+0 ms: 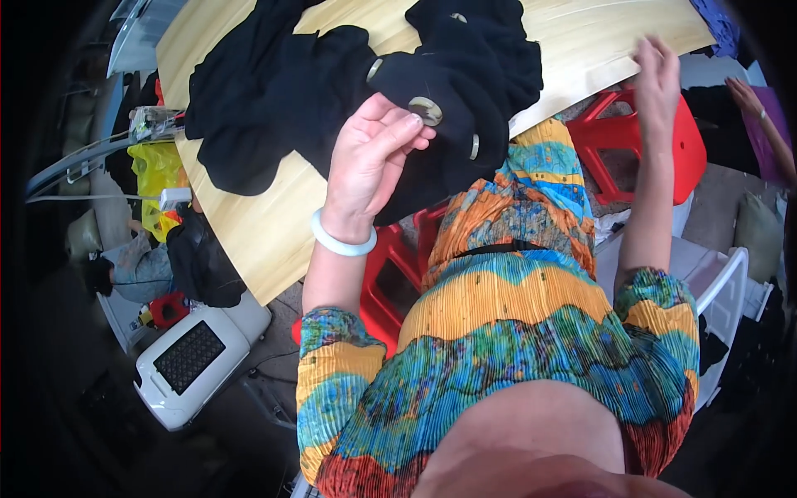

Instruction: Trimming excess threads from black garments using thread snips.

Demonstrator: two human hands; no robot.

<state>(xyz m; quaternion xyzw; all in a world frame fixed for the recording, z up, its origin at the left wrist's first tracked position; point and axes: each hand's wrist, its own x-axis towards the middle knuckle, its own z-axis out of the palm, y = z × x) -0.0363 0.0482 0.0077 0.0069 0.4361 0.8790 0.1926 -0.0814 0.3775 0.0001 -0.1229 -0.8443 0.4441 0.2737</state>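
From the head view, your left hand point(369, 158) pinches a round, pale button point(426, 109) on the soft black garment point(332, 91) heaped on the pale wood-grain tabletop point(249, 224), lifting that edge into sight, while your right hand point(658, 79) hovers open-fingered over the tabletop's far edge, holding nothing.

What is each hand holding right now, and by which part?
The left hand pinches the black garment at a large round button near its edge. The right hand holds nothing; it is open at the table edge.
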